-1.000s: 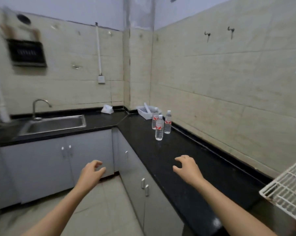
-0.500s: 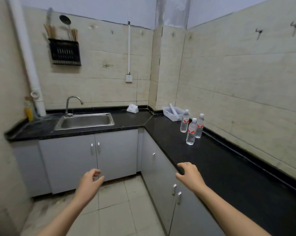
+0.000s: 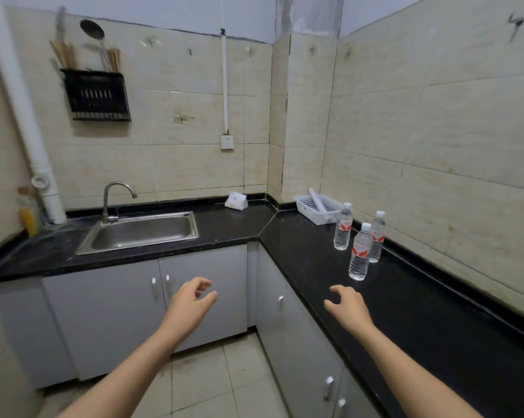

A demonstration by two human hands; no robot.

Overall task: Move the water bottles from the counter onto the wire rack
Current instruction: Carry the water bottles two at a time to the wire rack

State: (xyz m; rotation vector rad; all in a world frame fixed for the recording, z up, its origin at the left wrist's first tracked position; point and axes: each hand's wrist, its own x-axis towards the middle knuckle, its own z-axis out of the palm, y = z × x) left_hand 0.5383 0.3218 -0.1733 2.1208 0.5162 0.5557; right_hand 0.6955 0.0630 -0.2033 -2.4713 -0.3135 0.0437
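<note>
Three clear water bottles with white caps and red labels stand upright on the black counter (image 3: 420,303) along the right wall: the nearest bottle (image 3: 360,252), one behind it by the wall (image 3: 377,237), and one farther back (image 3: 342,227). My right hand (image 3: 346,306) hovers over the counter's front edge, a short way before the nearest bottle, fingers loosely curled and holding nothing. My left hand (image 3: 188,306) floats in front of the grey cabinets, relaxed and holding nothing. The wire rack is out of view.
A white plastic basket (image 3: 316,208) with a roll in it sits in the counter's corner behind the bottles. A steel sink (image 3: 140,232) with a faucet is at the left, a tissue pack (image 3: 236,201) near the back wall. Tiled floor lies below.
The view has swung left and moved closer to the counter; the wire rack left the frame at right. Both hands rose and moved forward, the right one nearer to the bottles.
</note>
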